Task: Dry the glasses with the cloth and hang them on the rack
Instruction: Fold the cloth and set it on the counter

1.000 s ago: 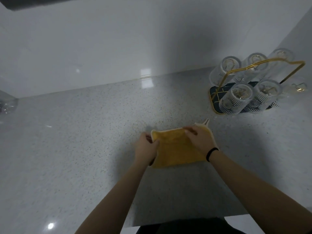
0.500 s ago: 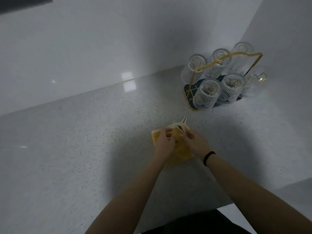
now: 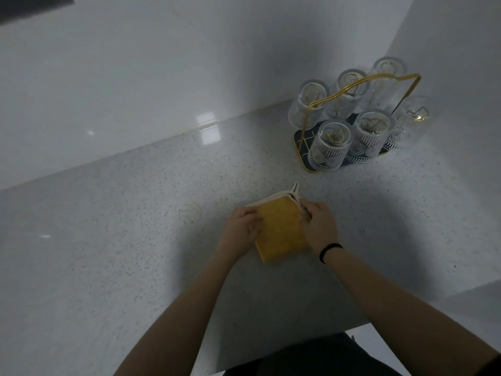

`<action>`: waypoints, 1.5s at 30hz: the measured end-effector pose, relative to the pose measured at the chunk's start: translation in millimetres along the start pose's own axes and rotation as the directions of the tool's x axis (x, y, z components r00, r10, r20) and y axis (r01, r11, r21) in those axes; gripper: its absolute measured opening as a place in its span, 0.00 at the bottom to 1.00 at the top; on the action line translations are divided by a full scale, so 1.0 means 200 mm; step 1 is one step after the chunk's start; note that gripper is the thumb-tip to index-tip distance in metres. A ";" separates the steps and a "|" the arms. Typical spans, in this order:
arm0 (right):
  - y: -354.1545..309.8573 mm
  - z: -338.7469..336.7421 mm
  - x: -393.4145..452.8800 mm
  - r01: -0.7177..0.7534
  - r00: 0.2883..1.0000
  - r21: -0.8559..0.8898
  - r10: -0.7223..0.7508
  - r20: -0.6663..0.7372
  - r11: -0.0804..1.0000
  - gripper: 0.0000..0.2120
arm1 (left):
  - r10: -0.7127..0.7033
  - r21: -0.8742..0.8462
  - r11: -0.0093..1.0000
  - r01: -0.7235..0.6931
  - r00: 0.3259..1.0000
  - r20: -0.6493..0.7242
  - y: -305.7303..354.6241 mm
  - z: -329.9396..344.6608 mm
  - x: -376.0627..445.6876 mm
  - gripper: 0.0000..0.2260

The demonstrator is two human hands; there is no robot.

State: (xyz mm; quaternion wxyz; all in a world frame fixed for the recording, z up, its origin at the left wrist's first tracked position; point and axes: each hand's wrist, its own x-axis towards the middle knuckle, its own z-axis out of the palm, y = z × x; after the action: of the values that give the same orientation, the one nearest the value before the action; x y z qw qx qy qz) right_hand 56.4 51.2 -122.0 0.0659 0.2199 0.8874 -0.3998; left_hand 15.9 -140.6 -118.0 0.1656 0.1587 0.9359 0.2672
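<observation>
Tabletop (image 3: 108, 240): pale speckled stone, meeting a glossy wall at the back and a corner at the right.
Rack (image 3: 363, 85): gold wire frame on a dark tray, standing in the far right corner of the tabletop, well apart from the hands.
Glasses (image 3: 329, 147): six ribbed clear glasses, all upside down on the rack; none is on the tabletop or in a hand.
Cloth (image 3: 279, 232): yellow with a pale border and a small loop at its far corner, folded into a compact square, lying on the tabletop between the two hands.
Right hand (image 3: 318, 229): grip closed on the cloth's right edge, fingers pinching the stacked layers near the loop.
Left hand (image 3: 241, 229): grip curled round the cloth's left edge.
Step in hand: by appearances, hanging is finished and the cloth is being folded away.
Next move: likely pressing the fold flat, then letting go with both hands.
</observation>
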 end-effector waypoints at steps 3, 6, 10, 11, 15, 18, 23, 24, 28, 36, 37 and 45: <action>0.00 0.03 -0.06 0.099 0.986 -0.214 -0.125 -0.112 0.972 0.16 | 0.037 0.051 0.998 -0.046 0.988 0.153 -0.05 -0.07 0.03 0.12; -0.06 0.10 -0.17 0.190 0.980 -0.077 -0.186 0.067 0.979 0.10 | 0.157 0.189 0.960 -0.208 0.954 0.256 -0.08 -0.13 0.10 0.14; -0.13 0.22 -0.25 0.221 0.949 -0.281 -0.139 0.285 0.934 0.24 | 0.270 0.308 0.864 -0.398 0.883 0.383 -0.10 -0.17 0.20 0.14; -0.14 0.24 -0.25 0.238 0.955 -0.351 -0.152 0.254 0.906 0.24 | 0.293 0.295 0.862 -0.413 0.880 0.374 -0.10 -0.17 0.21 0.13; -0.11 0.27 -0.27 0.264 0.963 -0.339 -0.225 0.152 0.903 0.12 | 0.360 0.267 0.853 -0.448 0.876 0.321 -0.09 -0.16 0.22 0.09; -0.05 0.20 -0.25 0.257 0.950 -0.130 -0.226 0.215 0.958 0.11 | 0.293 0.429 0.779 -0.456 0.871 0.394 -0.06 -0.17 0.17 0.12; 0.00 0.00 -0.24 0.233 0.841 -0.086 -0.156 0.518 0.969 0.10 | 0.241 0.461 0.717 -0.522 0.807 0.539 0.01 -0.11 -0.05 0.14; 0.00 -0.03 -0.25 0.234 0.812 -0.128 -0.121 0.571 0.964 0.10 | 0.215 0.415 0.751 -0.513 0.785 0.581 0.03 -0.08 -0.09 0.14; -0.01 -0.12 -0.23 0.219 0.733 -0.225 -0.008 0.680 0.949 0.06 | 0.031 0.235 0.933 -0.273 0.711 0.703 0.11 -0.09 -0.15 0.13; -0.01 -0.07 -0.11 -0.017 0.975 -0.130 0.046 0.219 0.991 0.11 | -0.130 0.086 0.991 0.107 0.932 0.338 0.15 -0.12 -0.03 0.15; 0.00 -0.05 -0.12 -0.017 0.980 -0.140 0.044 0.192 0.990 0.11 | -0.136 0.100 0.989 0.107 0.927 0.350 0.14 -0.11 -0.03 0.16; 0.06 0.00 -0.17 -0.036 0.978 -0.183 0.072 0.198 0.982 0.24 | -0.211 0.155 0.973 0.171 0.933 0.291 0.04 0.01 -0.09 0.25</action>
State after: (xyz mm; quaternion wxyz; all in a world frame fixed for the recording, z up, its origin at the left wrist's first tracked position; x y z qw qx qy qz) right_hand 92.7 46.8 -120.1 0.1865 0.1952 0.9019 -0.3373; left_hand 33.9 -139.5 -110.3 0.3232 0.1165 0.9251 0.1617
